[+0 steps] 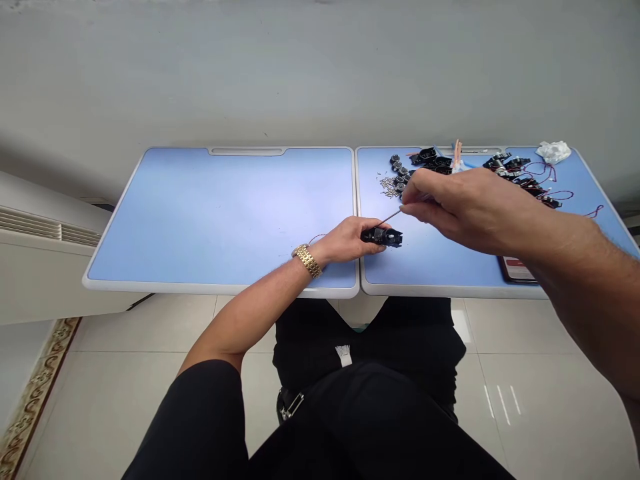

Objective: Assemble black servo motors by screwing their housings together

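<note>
My left hand (349, 240) is closed round a small black plastic housing (393, 237), held low over the seam between the two table tops. A thin red wire (316, 237) runs out behind that hand. In my right hand (450, 203) is a screwdriver, pinched between thumb and fingers. Its thin metal shaft (390, 217) slants down to the left and its tip meets the housing or ends just behind it; the exact contact is hidden. Most of the screwdriver's handle is covered by my fingers.
Small screws (389, 187) lie in a pile beside round black parts (395, 160). Black housings (424, 156), wired black parts (540, 189) and a crumpled white tissue (553, 152) are at the back right. A phone (517, 270) sits near the front edge of the blue table (225, 220).
</note>
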{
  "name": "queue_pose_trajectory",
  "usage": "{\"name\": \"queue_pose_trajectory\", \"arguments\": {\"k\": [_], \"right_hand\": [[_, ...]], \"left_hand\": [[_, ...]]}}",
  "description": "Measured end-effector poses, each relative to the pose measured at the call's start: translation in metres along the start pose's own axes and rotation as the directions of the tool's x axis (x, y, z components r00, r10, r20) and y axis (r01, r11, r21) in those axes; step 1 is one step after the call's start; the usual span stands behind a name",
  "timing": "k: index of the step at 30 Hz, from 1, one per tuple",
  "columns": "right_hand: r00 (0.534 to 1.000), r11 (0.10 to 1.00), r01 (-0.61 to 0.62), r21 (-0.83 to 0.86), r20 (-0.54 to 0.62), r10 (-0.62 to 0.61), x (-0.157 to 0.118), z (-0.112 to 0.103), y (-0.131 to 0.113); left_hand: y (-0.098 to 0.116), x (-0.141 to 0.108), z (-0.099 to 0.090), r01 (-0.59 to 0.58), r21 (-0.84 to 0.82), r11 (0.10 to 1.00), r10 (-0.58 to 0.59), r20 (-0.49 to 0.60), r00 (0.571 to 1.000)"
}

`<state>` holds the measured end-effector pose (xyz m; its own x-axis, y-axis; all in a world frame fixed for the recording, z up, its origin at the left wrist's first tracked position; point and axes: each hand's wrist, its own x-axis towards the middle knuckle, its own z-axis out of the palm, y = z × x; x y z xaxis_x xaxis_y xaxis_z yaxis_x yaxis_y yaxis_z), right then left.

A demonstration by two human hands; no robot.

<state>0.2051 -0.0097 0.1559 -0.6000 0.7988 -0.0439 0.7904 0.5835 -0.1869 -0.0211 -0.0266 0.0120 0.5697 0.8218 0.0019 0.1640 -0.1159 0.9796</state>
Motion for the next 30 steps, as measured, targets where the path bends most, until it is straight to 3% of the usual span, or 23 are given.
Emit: {"name": "queue_pose_trajectory", "arguments": {"k": [7, 16, 24, 26, 30], "right_hand": [[0.995, 0.996, -0.051, -0.07, -0.09, 0.045, 0.001, 0.006, -0.002], [0.994, 0.995, -0.096, -0.024, 0.047, 0.097, -0.002, -0.004, -0.003], [0.995, 0.962, -0.088, -0.26, 0.024, 0.098, 0.002, -0.002, -0.004], [0.993, 0.965, -0.105, -0.241, 0.031, 0.116, 0.0, -0.002, 0.002], [0.996, 0.996, -0.077, -0.04, 0.052, 0.079, -0.004, 0.0, 0.012]], "left_hand": [[-0.002, 0.0, 0.0, -0.03, 0.004, 1.0, 0.03, 0.005, 1.0], [0.001, 0.0, 0.0, -0.006, -0.009, 1.0, 0.006, 0.007, 1.0], [-0.001, 0.0, 0.0, -0.027, 0.015, 1.0, 0.027, 0.002, 1.0], [-0.001, 0.0, 0.0, -0.027, 0.013, 1.0, 0.027, 0.0, 1.0], [-0.001, 0.0, 0.0, -0.017, -0.004, 1.0, 0.017, 0.003, 1.0]]}}
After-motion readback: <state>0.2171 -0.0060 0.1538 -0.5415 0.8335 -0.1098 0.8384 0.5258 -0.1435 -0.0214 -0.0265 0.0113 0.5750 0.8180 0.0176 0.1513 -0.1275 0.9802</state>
